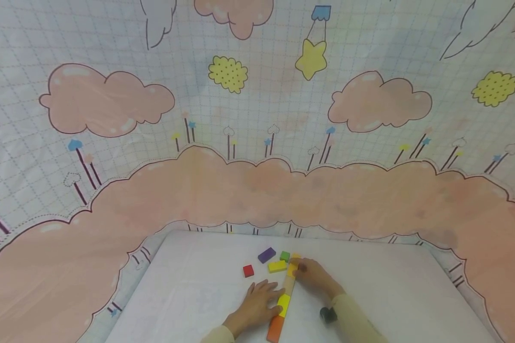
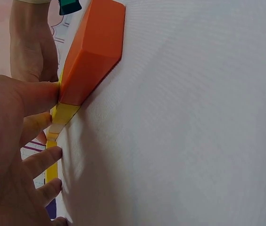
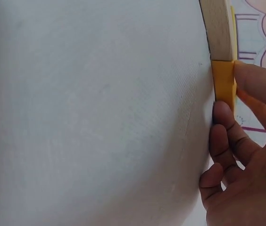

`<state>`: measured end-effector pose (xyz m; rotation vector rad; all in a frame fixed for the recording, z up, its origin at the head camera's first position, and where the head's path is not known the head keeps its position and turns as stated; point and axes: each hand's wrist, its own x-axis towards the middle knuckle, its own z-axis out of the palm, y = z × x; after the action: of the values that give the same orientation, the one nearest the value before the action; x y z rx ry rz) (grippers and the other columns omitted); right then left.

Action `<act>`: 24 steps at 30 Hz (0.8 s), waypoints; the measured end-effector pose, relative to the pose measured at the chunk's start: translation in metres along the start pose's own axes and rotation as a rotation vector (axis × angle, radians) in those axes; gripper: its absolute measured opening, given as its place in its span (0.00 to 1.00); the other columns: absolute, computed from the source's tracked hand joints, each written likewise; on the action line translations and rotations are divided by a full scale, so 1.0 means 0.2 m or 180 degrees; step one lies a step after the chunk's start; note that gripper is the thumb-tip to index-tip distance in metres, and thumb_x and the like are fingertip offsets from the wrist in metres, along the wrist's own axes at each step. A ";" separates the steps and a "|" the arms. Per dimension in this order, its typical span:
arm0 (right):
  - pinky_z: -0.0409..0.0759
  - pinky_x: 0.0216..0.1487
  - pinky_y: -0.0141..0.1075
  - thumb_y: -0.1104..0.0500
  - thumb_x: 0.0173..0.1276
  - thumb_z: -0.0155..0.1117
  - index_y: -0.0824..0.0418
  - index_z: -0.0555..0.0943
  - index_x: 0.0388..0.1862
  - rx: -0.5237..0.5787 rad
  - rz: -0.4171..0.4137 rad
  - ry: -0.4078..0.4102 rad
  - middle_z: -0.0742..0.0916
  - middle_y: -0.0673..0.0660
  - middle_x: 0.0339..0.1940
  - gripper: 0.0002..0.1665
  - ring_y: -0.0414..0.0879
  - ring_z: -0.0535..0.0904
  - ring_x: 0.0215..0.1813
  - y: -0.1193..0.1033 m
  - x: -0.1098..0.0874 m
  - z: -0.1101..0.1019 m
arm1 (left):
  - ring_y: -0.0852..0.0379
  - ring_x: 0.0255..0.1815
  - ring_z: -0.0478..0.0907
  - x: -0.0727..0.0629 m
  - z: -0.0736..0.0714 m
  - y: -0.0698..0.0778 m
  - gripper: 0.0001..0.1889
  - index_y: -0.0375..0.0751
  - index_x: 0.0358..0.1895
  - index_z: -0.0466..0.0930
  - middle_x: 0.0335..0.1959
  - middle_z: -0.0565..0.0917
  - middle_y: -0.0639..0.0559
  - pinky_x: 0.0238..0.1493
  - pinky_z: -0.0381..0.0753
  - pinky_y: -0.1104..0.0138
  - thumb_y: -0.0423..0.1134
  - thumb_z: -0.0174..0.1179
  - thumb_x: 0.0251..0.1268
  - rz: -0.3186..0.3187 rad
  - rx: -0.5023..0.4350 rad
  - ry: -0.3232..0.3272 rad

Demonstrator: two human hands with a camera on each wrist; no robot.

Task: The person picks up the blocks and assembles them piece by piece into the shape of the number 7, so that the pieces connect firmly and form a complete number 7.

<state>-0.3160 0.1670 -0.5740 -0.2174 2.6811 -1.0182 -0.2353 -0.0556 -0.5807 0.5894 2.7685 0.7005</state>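
A row of wooden blocks runs away from me on the white table. Its near end is an orange block [image 1: 275, 328], followed by a yellow block [image 1: 284, 305], a plain wood block [image 1: 289, 285] and yellow-orange blocks at the far end. My left hand [image 1: 259, 302] lies along the row's left side, fingers spread, its thumb and a fingertip touching the blocks near the yellow one. At the far end my right hand [image 1: 314, 275] pinches a yellow-orange block [image 3: 223, 77] between thumb and fingers, next to the plain wood block [image 3: 218, 33].
Left of the row's far end lie a yellow block [image 1: 277, 266], a green block [image 1: 285, 256], a purple block [image 1: 266, 255] and a red cube [image 1: 248, 271]. A dark object [image 1: 327, 315] sits at the right cuff. A patterned curtain [image 1: 249, 190] hangs behind the white table [image 1: 189, 281].
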 end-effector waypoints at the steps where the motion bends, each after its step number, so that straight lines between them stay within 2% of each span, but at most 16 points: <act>1: 0.62 0.71 0.63 0.48 0.71 0.61 0.44 0.77 0.65 -0.0010 -0.0004 -0.0009 0.80 0.58 0.66 0.24 0.61 0.68 0.72 0.00 0.00 0.00 | 0.44 0.76 0.60 0.00 0.00 0.00 0.25 0.66 0.67 0.73 0.71 0.71 0.53 0.74 0.51 0.37 0.55 0.60 0.66 -0.0006 -0.0001 -0.0004; 5: 0.64 0.70 0.62 0.47 0.69 0.63 0.44 0.77 0.65 -0.0009 0.0015 0.0002 0.81 0.57 0.65 0.25 0.59 0.71 0.70 0.01 0.01 0.01 | 0.44 0.76 0.60 0.00 0.00 0.00 0.25 0.66 0.67 0.73 0.71 0.71 0.53 0.75 0.51 0.37 0.55 0.60 0.66 -0.0028 -0.0031 -0.0026; 10: 0.71 0.65 0.60 0.45 0.67 0.66 0.43 0.77 0.65 -0.0029 0.0090 0.0013 0.84 0.53 0.57 0.27 0.54 0.77 0.61 0.01 0.02 0.03 | 0.44 0.76 0.60 -0.01 0.00 0.00 0.25 0.66 0.67 0.72 0.71 0.71 0.54 0.74 0.51 0.37 0.55 0.60 0.66 -0.0006 -0.0006 -0.0008; 14: 0.74 0.62 0.58 0.45 0.66 0.67 0.42 0.77 0.65 -0.0031 0.0195 0.0005 0.84 0.51 0.53 0.28 0.50 0.77 0.56 0.01 0.01 0.03 | 0.44 0.76 0.60 -0.01 -0.01 0.01 0.25 0.65 0.67 0.72 0.72 0.71 0.54 0.74 0.52 0.37 0.55 0.60 0.67 0.0011 0.0026 -0.0004; 24: 0.72 0.65 0.59 0.44 0.66 0.66 0.43 0.77 0.65 0.0058 0.0101 0.0012 0.83 0.53 0.57 0.29 0.53 0.77 0.60 0.00 -0.01 0.03 | 0.44 0.76 0.60 -0.01 -0.01 0.02 0.25 0.65 0.67 0.73 0.72 0.71 0.53 0.75 0.51 0.37 0.54 0.60 0.67 -0.0032 -0.0023 -0.0029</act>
<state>-0.3129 0.1638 -0.5787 -0.1689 2.6689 -1.0341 -0.2329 -0.0548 -0.5767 0.5755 2.7575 0.7037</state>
